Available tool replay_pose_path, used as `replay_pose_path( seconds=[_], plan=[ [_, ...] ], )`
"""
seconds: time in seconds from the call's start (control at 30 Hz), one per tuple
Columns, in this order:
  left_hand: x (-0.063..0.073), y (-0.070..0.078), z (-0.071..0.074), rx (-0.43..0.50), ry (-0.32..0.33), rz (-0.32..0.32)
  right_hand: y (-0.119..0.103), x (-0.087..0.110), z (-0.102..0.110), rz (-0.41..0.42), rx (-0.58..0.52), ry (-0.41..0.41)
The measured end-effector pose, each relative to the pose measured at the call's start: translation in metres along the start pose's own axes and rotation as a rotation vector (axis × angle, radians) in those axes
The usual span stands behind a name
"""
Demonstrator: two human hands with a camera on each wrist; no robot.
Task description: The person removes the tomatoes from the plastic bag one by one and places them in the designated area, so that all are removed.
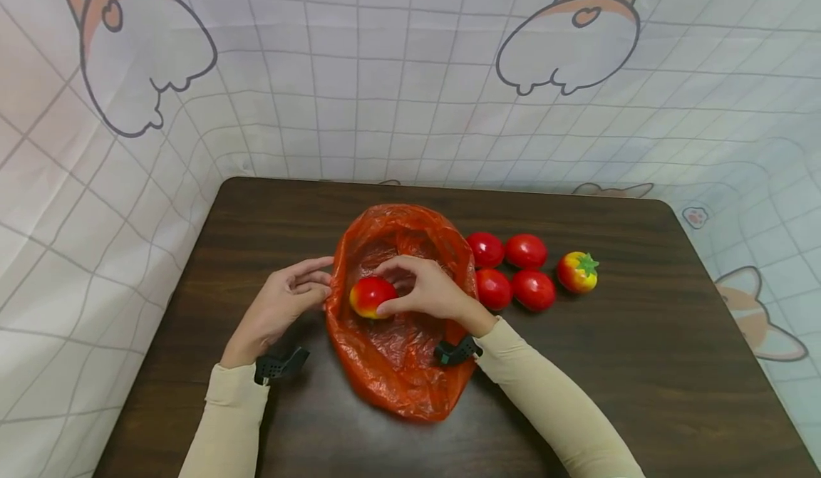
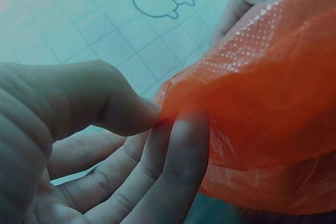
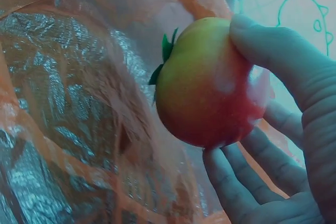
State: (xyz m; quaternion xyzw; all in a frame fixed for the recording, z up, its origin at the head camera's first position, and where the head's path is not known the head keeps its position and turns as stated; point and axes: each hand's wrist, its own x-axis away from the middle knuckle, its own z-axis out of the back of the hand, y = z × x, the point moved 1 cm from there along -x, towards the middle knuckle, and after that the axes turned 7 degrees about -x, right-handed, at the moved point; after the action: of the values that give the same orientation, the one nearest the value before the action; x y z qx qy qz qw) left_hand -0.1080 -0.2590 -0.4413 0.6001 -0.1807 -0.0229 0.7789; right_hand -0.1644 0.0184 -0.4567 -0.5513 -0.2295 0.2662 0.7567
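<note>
An orange-red plastic bag (image 1: 400, 399) stands on the table with its mouth spread wide. At its left rim my left hand (image 1: 282, 303) pinches the plastic between thumb and fingers, as the left wrist view shows close up on the bag (image 2: 262, 108). My right hand (image 1: 426, 289) reaches in over the right rim and holds a red-and-yellow toy tomato (image 1: 373, 297) above the bag's inside. In the right wrist view, green leaves show on the tomato (image 3: 210, 85), gripped between thumb and fingertips.
Several glossy red tomatoes (image 1: 534, 290) lie close together just right of the bag. Beside them sits another red-and-yellow tomato (image 1: 577, 273) with a green leafy top. The dark wooden table (image 1: 641, 364) meets a white gridded curtain (image 1: 410, 107) at the back.
</note>
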Motion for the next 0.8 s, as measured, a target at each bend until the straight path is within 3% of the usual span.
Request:
replay_pose_path(
  seconds=[0.8],
  plan=[
    [0.001,-0.001,-0.001,-0.003,-0.009,-0.047,-0.011,0.034,0.041,0.003,-0.014,0.188]
  ],
)
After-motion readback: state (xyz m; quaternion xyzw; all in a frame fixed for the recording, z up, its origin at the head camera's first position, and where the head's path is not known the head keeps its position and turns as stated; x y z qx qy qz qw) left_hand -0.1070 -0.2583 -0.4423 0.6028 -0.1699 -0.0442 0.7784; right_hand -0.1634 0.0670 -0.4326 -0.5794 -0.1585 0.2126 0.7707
